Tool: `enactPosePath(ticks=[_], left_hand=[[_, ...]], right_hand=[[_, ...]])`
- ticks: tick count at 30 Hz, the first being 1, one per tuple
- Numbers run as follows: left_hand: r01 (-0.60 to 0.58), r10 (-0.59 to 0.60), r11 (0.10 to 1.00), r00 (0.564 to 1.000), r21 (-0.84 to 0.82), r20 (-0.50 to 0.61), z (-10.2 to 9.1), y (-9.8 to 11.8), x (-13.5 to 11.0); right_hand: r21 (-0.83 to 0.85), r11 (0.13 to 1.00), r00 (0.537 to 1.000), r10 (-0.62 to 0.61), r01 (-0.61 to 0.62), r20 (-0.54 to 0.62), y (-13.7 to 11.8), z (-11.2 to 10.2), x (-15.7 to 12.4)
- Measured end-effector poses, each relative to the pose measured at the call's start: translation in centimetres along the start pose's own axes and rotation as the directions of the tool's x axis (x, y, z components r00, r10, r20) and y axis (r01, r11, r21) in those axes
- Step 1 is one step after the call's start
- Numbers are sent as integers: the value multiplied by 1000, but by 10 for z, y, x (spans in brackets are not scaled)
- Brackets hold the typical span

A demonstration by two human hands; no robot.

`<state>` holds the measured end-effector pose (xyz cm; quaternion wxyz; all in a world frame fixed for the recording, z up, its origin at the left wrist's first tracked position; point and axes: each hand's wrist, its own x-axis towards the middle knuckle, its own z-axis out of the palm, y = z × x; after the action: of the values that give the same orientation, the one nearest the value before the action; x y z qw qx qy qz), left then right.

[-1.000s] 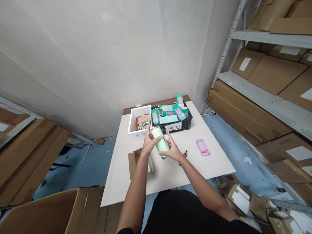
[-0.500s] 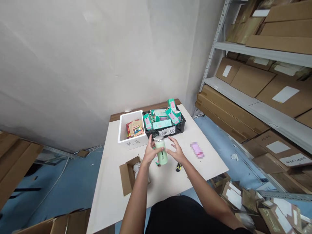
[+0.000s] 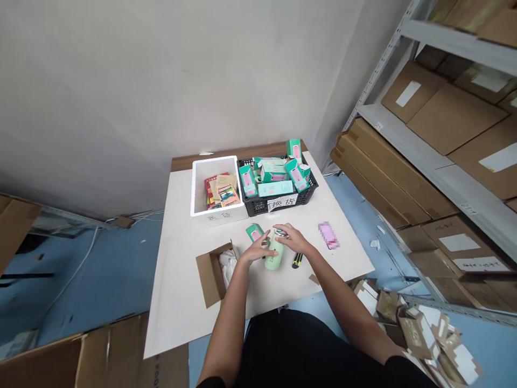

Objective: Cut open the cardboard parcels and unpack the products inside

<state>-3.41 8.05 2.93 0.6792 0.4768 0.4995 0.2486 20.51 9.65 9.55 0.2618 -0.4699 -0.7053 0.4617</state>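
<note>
A pale green bottle (image 3: 273, 262) with a shiny silver lid is between my two hands, tilted slightly to the right at its top. My left hand (image 3: 257, 250) is closed around the bottle's left side. On the lid, my right hand (image 3: 291, 237) has its fingers wrapped, covering most of the silver. Behind my left hand lies a small green and pink box (image 3: 254, 231), partly hidden. To the right of the bottle is a yellow and black box cutter (image 3: 297, 260). An opened cardboard box (image 3: 210, 278) with white wrapping inside sits left of my left forearm.
A white foam box (image 3: 195, 188) with packets and a black crate (image 3: 258, 207) full of green boxes stand at the table's back. A blurred pink item (image 3: 328, 235) lies at right. Shelving (image 3: 416, 134) with cartons rises on the right; cardboard (image 3: 420, 328) litters the floor.
My right hand has moved from beside the bottle onto its lid. The bottle now leans, with its top to the right. The view has shifted so the table's contents appear higher.
</note>
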Motion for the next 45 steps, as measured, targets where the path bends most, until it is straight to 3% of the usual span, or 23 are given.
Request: enactPosePath(ticks=[3, 7, 10, 13, 15, 18, 21, 24, 26, 28, 33, 38, 45], left_hand=[[210, -174, 954, 969, 214, -176, -27, -24, 30], [452, -234, 756, 862, 473, -450, -56, -39, 72], [521, -245, 668, 829, 532, -503, -69, -43, 95], [519, -259, 655, 837, 549, -482, -76, -45, 106], [458, -207, 670, 871, 584, -446, -75, -46, 105], [158, 94, 695, 948, 702, -306, -63, -47, 91], [-147, 365, 607, 925, 781, -109, -38, -48, 67], [-261, 468, 532, 884, 805, -23, -6, -53, 40], [-292, 519, 508, 855, 810, -17, 15, -57, 23], [-297, 542, 515, 839, 804, -37, 34, -62, 10], [-111, 406, 634, 890, 766, -208, 68, -70, -15], [-32, 343, 680, 897, 732, -280, 86, -77, -26], [-33, 372, 701, 869, 713, -326, 99, -86, -29]], right_hand=[[-72, 989, 986, 117, -126, -116, 20, 1, -6], [-126, 960, 951, 218, -250, -220, 35, -3, -10], [-151, 937, 928, 271, -316, -256, 38, -4, -11], [-129, 932, 907, 288, -339, -306, 37, -7, -15], [-89, 938, 885, 281, -335, -371, 36, -10, -18], [-19, 948, 816, 263, -317, -516, 31, -16, -20], [44, 955, 704, 248, -295, -666, 22, -21, -13], [86, 970, 632, 214, -226, -745, 10, -19, 1], [92, 981, 645, 180, -168, -742, 2, -14, 10], [80, 988, 690, 150, -132, -708, -4, -5, 15], [-18, 986, 801, 123, -165, -586, -8, 12, 1], [-171, 962, 857, 100, -212, -505, -5, 2, -38], [-281, 954, 920, -18, -101, -392, -4, -4, -69]])
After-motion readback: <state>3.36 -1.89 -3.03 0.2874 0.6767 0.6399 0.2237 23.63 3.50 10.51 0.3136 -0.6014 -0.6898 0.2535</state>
